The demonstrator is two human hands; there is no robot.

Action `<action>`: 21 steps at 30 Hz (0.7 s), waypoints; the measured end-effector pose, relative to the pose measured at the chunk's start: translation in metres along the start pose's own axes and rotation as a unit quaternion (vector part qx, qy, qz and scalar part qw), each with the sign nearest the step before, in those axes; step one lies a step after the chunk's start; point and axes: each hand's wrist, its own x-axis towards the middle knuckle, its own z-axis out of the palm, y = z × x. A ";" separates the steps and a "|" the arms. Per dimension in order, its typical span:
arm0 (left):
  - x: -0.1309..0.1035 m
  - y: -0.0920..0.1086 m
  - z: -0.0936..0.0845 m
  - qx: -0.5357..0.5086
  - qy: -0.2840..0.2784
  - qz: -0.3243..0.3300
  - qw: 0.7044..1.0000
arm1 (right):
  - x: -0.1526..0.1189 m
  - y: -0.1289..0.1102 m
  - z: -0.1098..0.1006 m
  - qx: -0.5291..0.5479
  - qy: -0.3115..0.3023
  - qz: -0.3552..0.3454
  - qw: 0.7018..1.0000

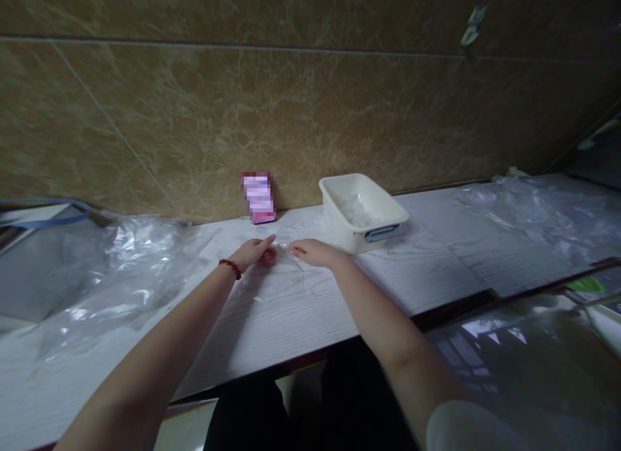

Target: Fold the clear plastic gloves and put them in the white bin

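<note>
Both of my hands are low over the white wood-grain table. My left hand [257, 252], with a red bead bracelet [231, 268] at the wrist, has its fingers curled and its thumb stretched along the top. Close by on the right, my right hand [313, 252] pinches with thumb and fingertips. Thin clear plastic [303, 273], which looks like a small bag, lies between and below them, and both hands grip it. Its edges are hard to make out. Just right of my right hand stands a cream plastic bin [363, 208] with clear pieces inside and a grey handle.
A phone [259, 197] with a lit, blurred screen leans on the brown tiled wall [242, 114]. Large clear plastic bags [140, 263] lie on the left beside a grey box [48, 263]. More clear plastic [543, 211] is at the right. The table's dark front edge [456, 308] is near my body.
</note>
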 end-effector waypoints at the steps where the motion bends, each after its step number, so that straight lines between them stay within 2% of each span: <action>1: 0.001 -0.001 0.000 0.012 0.003 0.000 1.000 | 0.001 0.001 0.001 -0.009 0.002 -0.009 1.000; 7: 0.006 -0.011 -0.003 0.116 0.003 0.055 0.992 | -0.001 0.001 0.003 -0.059 -0.023 -0.008 0.998; 15: 0.000 -0.010 -0.008 0.249 0.030 0.065 0.966 | -0.003 -0.001 0.003 -0.070 -0.067 0.015 0.995; 18: -0.010 -0.006 -0.009 0.342 0.080 0.091 0.932 | -0.002 0.001 0.004 -0.064 -0.073 0.021 0.995; 21: -0.023 -0.003 0.003 0.456 0.149 0.177 0.859 | -0.002 0.004 0.005 -0.054 -0.073 0.010 0.996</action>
